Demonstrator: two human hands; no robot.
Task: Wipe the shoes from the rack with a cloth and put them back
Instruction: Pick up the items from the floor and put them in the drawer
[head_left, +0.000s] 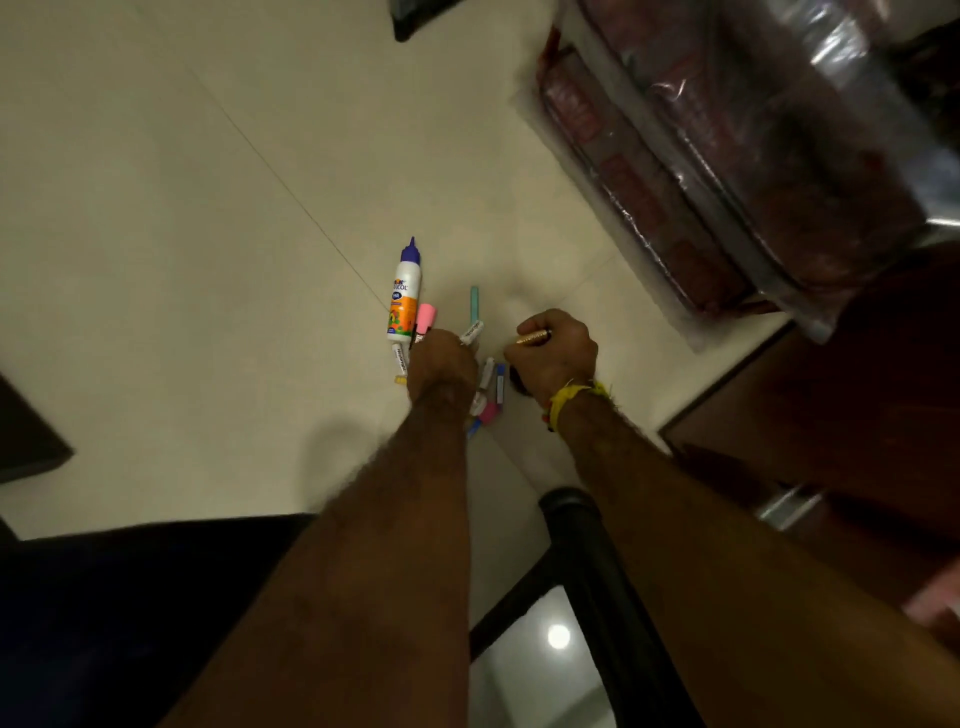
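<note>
Head view: pale cream tiled floor (182, 208) beneath 2 bare forearms. Upper right, a large red patterned bundle wrapped in clear plastic (727, 171) lies on the floor. No shoes, rack or cloth are visible. A white glue bottle with blue cap and orange label (404, 299) lies beside a cluster of coloured marker pens (488, 395). The left hand (441, 364) is clenched around a white marker pen (471, 332); the right hand (553, 358), a yellow thread band (569, 402) at its wrist, grasps a gold metallic pen (534, 338).
</note>
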